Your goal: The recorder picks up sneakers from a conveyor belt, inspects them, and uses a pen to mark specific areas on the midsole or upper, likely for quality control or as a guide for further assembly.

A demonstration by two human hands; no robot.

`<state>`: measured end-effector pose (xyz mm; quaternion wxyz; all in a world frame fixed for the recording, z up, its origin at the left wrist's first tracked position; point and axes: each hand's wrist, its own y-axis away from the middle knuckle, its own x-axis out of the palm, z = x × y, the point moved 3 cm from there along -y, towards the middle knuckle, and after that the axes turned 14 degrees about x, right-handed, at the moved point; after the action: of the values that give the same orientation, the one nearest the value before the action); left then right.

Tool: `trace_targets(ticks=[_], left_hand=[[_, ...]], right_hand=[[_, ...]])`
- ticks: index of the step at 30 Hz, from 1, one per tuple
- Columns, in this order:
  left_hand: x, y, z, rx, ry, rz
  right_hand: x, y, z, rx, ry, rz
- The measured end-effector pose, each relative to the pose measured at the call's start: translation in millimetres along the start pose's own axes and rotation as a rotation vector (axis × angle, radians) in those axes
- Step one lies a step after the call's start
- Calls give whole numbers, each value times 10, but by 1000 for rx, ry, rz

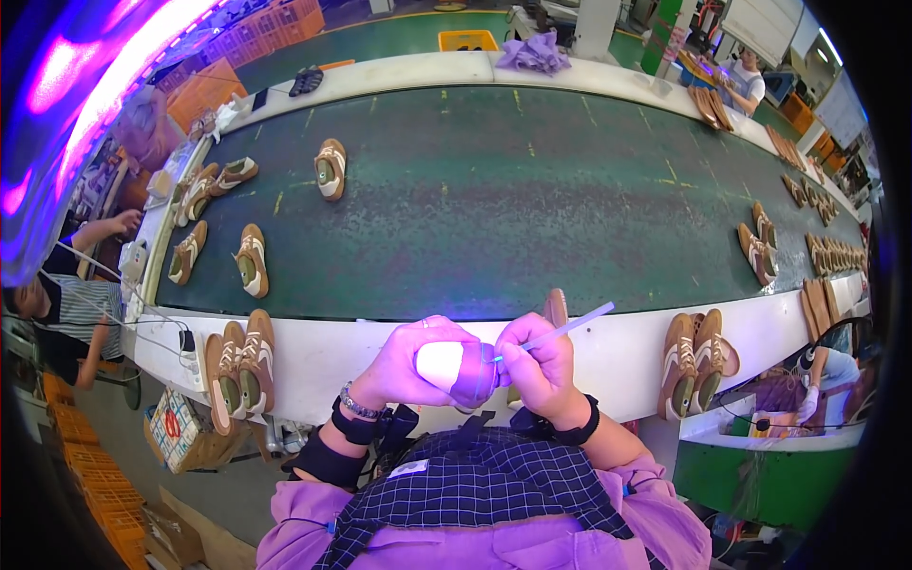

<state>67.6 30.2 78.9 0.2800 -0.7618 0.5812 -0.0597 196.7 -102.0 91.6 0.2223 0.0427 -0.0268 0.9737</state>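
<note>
In front of my chest, my left hand [404, 369] is wrapped round a shoe [472, 380] with a whitish panel and a darker brown part, tinted purple by the light. Between its fingers and thumb, my right hand [541, 372] pinches a thin, pale, pen-like stick [581, 317]. The stick's lower end meets the shoe's surface near a bluish line; its upper end points up to the right. Behind my right hand, a tan shoe piece [556, 306] shows at the bench's edge, mostly hidden.
Brown-and-white shoes [255, 361] stand on the white ledge [608, 347] to my left, and another pair [679, 366] to the right. Beyond it runs a green conveyor belt [494, 218] carrying several shoes. Co-workers [746, 84] sit around it. A purple cloth [534, 53] lies on the far ledge.
</note>
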Motion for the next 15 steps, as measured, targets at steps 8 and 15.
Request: trace_targets(ticks=[8, 15], left_hand=[[-19, 8, 36, -12, -10, -9], [-27, -15, 34, -33, -28, 2]], right_hand=[[-10, -14, 16, -74, 110, 65], [11, -41, 98, -204, 263, 80]])
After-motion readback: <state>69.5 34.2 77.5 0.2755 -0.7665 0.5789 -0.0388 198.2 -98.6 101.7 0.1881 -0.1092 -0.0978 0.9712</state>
